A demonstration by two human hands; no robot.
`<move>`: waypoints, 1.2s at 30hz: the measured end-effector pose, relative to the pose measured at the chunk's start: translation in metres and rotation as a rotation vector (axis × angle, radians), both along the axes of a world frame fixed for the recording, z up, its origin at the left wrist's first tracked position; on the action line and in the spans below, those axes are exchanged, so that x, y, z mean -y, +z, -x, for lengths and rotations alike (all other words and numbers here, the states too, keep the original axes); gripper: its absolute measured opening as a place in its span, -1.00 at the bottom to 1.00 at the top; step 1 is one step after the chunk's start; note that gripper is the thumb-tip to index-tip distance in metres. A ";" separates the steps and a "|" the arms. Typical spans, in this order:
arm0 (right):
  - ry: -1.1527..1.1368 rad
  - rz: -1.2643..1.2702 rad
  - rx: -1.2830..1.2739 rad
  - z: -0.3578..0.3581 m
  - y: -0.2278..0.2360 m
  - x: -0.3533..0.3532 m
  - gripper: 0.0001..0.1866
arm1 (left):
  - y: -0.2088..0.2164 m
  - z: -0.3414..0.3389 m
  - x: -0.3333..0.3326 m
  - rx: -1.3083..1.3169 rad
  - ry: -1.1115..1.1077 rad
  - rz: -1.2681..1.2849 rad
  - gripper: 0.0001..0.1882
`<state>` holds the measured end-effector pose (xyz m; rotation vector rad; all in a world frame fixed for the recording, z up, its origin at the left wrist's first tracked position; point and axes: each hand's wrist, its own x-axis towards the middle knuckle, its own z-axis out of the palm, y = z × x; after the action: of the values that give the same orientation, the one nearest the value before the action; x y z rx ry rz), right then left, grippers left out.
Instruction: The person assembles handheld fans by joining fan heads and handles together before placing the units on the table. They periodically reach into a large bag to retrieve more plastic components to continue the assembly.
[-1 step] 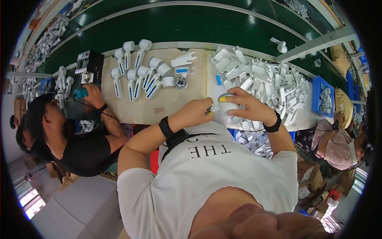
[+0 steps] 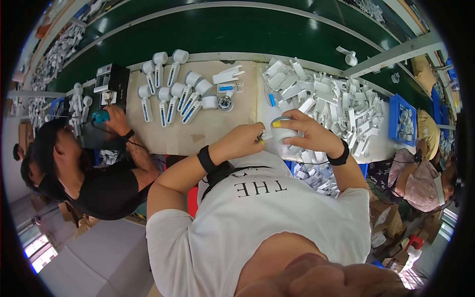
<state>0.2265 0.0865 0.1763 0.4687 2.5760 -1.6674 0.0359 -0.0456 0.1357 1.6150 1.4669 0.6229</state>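
My right hand (image 2: 314, 132) grips a white rounded cup-shaped part (image 2: 284, 132), with fingers over its grey rim and the thumb on its lower side. A yellow patch shows at a fingertip there. Just left of it, my left hand (image 2: 241, 140) is closed, fingertips pinched around something small; a bit of white shows at them, but its kind is hidden. Both hands hover at the table's near edge, close together. Ahead and to the left lie several white handled tools with round heads (image 2: 187, 96) and blue strips. A round part with an exposed inside (image 2: 225, 103) lies beside them.
A large heap of white plastic parts (image 2: 331, 106) covers the right of the table (image 2: 208, 133). A blue bin (image 2: 401, 119) stands beyond it. At left, a co-worker's hand (image 2: 117, 120) holds a teal power tool (image 2: 100, 117) near a black device (image 2: 111, 84). Another person sits at right.
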 end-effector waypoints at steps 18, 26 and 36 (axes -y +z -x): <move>-0.395 0.483 -0.067 0.044 -0.148 -0.116 -0.67 | -0.031 0.007 -0.042 1.215 0.576 0.334 -0.77; -0.069 -1.077 0.024 0.083 -0.203 -0.158 -0.59 | -0.033 0.035 -0.045 1.273 0.781 0.128 -0.69; -0.697 -0.564 -0.237 0.092 -0.177 -0.137 -0.70 | -0.029 0.045 -0.028 1.243 0.857 -0.030 -0.69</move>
<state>0.1342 0.2230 -0.0009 1.4057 3.3010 -1.0930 -0.0089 -0.0175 0.1066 0.2560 1.0396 1.7107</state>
